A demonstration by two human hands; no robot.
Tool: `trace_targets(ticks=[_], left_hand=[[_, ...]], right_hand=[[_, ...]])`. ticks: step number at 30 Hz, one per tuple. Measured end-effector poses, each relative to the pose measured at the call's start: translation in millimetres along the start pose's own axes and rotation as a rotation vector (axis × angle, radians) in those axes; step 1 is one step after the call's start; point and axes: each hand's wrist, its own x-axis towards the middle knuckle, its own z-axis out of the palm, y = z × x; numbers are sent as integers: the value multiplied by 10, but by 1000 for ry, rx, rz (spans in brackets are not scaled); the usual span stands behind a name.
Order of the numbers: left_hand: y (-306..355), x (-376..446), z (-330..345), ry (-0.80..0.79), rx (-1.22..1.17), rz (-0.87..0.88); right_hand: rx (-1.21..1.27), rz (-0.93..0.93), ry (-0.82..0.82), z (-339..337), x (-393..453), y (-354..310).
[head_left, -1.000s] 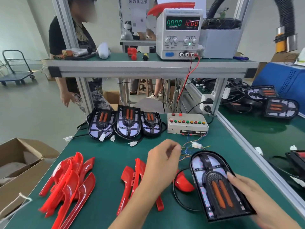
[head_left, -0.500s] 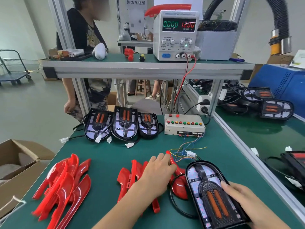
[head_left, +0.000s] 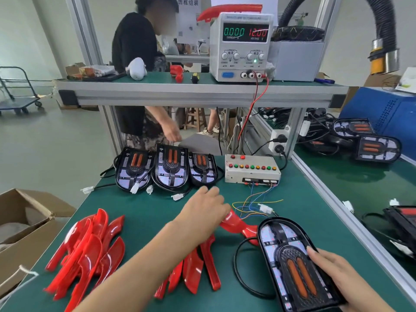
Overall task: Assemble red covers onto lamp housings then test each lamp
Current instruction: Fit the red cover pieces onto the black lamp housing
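Behind left hand point(head_left: 203, 212), three lamp housings point(head_left: 168, 168), button box point(head_left: 252, 168)

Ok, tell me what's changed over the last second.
The left hand has taken hold of a red cover and drawn it off the middle pile toward the housing. The right hand still steadies that housing. The left pile of covers, the three housings at the back and the supply reading are unchanged.
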Motion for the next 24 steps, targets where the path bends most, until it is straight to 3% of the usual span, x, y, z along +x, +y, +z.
trace_targets(ticks=[2, 4, 6, 8, 12, 15, 19, 24], left_hand=[[-94, -3, -162, 22, -25, -78], [-118, -39, -287, 92, -195, -222], [-14, -99, -388, 193, -613, -397], [237, -148, -459, 167, -1056, -528], [875, -129, -364, 45, -1415, -555], [1215, -63, -287, 66, -1438, -578], [1477, 6, -246, 110, -1257, -591], [1610, 123, -216, 231, -1057, -627]], right_hand=[[40, 14, 14, 10, -3, 4], [29, 16, 29, 58, -15, -14], [-11, 15, 52, 113, -19, -23], [-25, -8, 89, 191, -17, -9], [-37, -94, 167, 414, 28, 79], [23, -137, 174, 535, 76, 127], [142, -122, 173, 591, 51, 128], [96, -96, 236, 561, 54, 139]])
